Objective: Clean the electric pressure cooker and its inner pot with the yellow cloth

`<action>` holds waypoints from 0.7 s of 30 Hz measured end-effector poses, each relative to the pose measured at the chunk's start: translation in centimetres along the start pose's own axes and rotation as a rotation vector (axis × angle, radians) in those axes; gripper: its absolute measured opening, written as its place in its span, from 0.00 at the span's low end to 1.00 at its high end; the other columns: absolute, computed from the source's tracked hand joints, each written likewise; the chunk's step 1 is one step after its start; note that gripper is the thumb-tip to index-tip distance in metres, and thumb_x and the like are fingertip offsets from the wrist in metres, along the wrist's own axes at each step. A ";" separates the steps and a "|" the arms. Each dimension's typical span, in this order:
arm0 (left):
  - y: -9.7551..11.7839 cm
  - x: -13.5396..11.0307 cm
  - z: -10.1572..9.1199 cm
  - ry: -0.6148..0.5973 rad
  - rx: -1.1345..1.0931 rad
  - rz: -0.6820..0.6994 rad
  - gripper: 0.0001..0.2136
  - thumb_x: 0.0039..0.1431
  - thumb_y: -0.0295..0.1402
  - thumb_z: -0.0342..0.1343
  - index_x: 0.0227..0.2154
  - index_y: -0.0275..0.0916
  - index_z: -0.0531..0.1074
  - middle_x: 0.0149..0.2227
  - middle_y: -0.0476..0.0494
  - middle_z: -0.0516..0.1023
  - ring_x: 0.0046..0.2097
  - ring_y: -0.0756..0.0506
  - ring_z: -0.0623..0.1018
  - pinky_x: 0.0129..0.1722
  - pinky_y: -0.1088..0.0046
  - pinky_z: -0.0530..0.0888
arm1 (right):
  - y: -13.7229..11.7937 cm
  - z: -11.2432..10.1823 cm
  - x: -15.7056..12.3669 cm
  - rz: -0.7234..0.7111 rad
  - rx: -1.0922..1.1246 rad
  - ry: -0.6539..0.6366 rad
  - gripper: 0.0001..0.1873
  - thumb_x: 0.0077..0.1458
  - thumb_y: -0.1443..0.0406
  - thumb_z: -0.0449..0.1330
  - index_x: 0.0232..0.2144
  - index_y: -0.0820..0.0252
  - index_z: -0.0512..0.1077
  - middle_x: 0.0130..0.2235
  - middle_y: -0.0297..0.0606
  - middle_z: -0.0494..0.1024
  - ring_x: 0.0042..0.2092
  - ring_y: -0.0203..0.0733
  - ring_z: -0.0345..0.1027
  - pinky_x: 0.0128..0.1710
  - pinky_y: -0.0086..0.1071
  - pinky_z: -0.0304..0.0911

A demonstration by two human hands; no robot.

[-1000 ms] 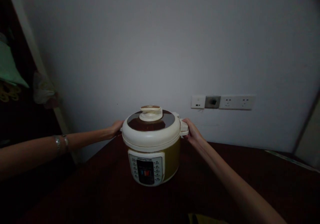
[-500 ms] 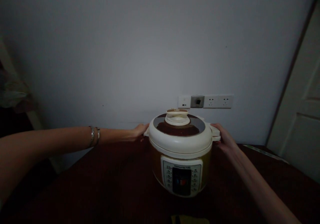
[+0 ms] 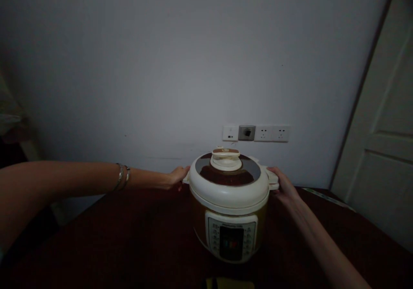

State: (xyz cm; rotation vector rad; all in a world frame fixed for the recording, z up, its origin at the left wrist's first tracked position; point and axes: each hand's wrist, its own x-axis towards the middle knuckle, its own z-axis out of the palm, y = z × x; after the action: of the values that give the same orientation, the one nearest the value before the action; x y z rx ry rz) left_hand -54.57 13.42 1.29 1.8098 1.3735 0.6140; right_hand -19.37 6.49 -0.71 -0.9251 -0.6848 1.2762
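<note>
An electric pressure cooker stands on a dark red-brown table. It has a cream lid with a brown top, a knob in the middle and a control panel facing me. My left hand grips the cooker's left side handle, with bracelets on that wrist. My right hand is closed around the right side handle. Both arms reach out from either side of the pot.
A white wall rises behind the table with a row of sockets just above the cooker. A white door stands at the right. A dark shelf edge shows at the far left. Something yellow lies at the bottom edge.
The cooker, held at both handles, has shifted rightwards along the table toward the sockets, and my view turned right with it; the door has come into view.
</note>
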 end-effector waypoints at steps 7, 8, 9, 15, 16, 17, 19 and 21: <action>0.0 0.5 -0.1 -0.020 0.070 -0.008 0.27 0.54 0.57 0.39 0.24 0.36 0.68 0.19 0.45 0.68 0.19 0.50 0.67 0.17 0.74 0.66 | -0.2 0.1 -0.3 0.028 -0.063 -0.001 0.11 0.50 0.64 0.52 0.19 0.60 0.64 0.11 0.28 0.64 0.09 0.27 0.51 0.04 0.19 0.45; -0.1 0.6 -0.1 -0.019 0.075 -0.008 0.28 0.54 0.58 0.39 0.25 0.36 0.69 0.19 0.45 0.68 0.19 0.50 0.67 0.18 0.74 0.67 | -0.2 0.1 -0.4 0.028 -0.071 0.006 0.11 0.51 0.64 0.52 0.19 0.60 0.64 0.11 0.28 0.64 0.09 0.27 0.51 0.04 0.20 0.46; -0.1 0.7 0.0 -0.017 0.076 -0.006 0.28 0.53 0.58 0.39 0.25 0.36 0.69 0.18 0.45 0.68 0.19 0.50 0.67 0.18 0.74 0.67 | -0.2 0.1 -0.5 0.027 -0.078 0.013 0.11 0.52 0.64 0.52 0.19 0.60 0.64 0.11 0.27 0.64 0.09 0.27 0.52 0.05 0.19 0.46; 0.7 1.2 -1.6 -0.186 0.185 0.015 0.25 0.52 0.57 0.42 0.22 0.38 0.68 0.15 0.49 0.63 0.19 0.50 0.65 0.20 0.72 0.70 | -0.5 0.3 -1.2 0.021 -0.116 0.030 0.11 0.55 0.66 0.50 0.21 0.59 0.63 0.11 0.26 0.65 0.09 0.28 0.54 0.06 0.19 0.49; 1.1 1.3 -2.4 -0.260 0.240 -0.001 0.25 0.52 0.57 0.43 0.20 0.39 0.68 0.14 0.49 0.62 0.18 0.50 0.65 0.21 0.71 0.71 | -0.6 0.4 -1.3 0.025 -0.126 0.031 0.11 0.55 0.66 0.50 0.22 0.59 0.64 0.12 0.26 0.65 0.09 0.28 0.55 0.06 0.19 0.51; 1.8 1.4 -3.2 -0.328 0.318 -0.025 0.24 0.51 0.57 0.45 0.19 0.39 0.68 0.13 0.48 0.62 0.18 0.49 0.65 0.21 0.69 0.71 | -0.7 0.4 -1.4 0.028 -0.137 0.032 0.10 0.55 0.66 0.50 0.22 0.59 0.64 0.12 0.26 0.66 0.10 0.28 0.56 0.06 0.19 0.52; 3.6 1.8 -4.9 -0.288 0.562 -0.013 0.21 0.49 0.53 0.51 0.18 0.39 0.70 0.15 0.43 0.67 0.21 0.46 0.70 0.23 0.67 0.72 | -0.9 0.4 -1.6 0.037 -0.162 0.033 0.10 0.55 0.66 0.50 0.23 0.60 0.64 0.13 0.26 0.67 0.10 0.28 0.57 0.07 0.18 0.54; 6.0 2.3 -6.0 -0.050 0.771 0.110 0.14 0.44 0.45 0.58 0.18 0.38 0.70 0.18 0.40 0.71 0.28 0.42 0.74 0.29 0.65 0.73 | -1.0 0.4 -1.8 0.053 -0.193 0.039 0.10 0.55 0.65 0.50 0.23 0.60 0.65 0.13 0.27 0.68 0.11 0.28 0.58 0.08 0.18 0.55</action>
State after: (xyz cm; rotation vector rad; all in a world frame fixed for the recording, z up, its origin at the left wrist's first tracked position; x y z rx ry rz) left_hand -54.96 16.59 9.47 2.4872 1.6117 0.0701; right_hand -19.55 4.81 0.52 -1.1296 -0.7671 1.2501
